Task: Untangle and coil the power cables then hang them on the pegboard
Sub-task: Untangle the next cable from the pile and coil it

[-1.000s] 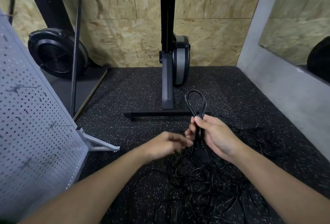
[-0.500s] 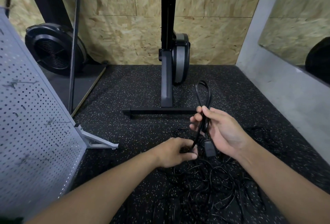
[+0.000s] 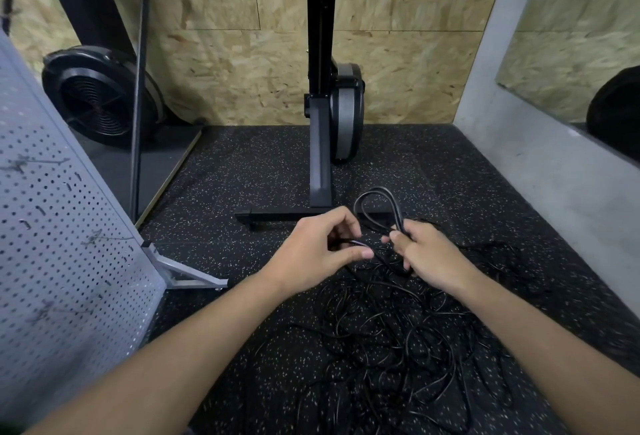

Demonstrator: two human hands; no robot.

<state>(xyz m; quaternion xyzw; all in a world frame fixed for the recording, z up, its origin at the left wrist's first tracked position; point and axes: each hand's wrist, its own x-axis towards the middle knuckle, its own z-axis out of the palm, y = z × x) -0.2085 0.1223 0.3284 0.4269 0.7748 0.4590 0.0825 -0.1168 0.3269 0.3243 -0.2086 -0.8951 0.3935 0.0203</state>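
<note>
Your right grip (image 3: 429, 258) clamps base of black cable loop (image 3: 377, 189); loop stands up above fist. Your left grip (image 3: 318, 251) pinches one strand (image 3: 350, 243) just beside it, fingers curled. Strand's path between grips hidden by fingers. Other cables (image 3: 398, 330) tangled on floor (image 3: 259, 174) under forearms, black on dark, single cords hard to separate; bottom edge cuts tangle. At left, pegboard (image 3: 52, 244), partly out of frame.

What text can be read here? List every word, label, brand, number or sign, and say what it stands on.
None can be read.
The pegboard shows only holes and blurred hooks; the cables, the upright machine and the fan wheel show no legible label, brand or number.
</note>
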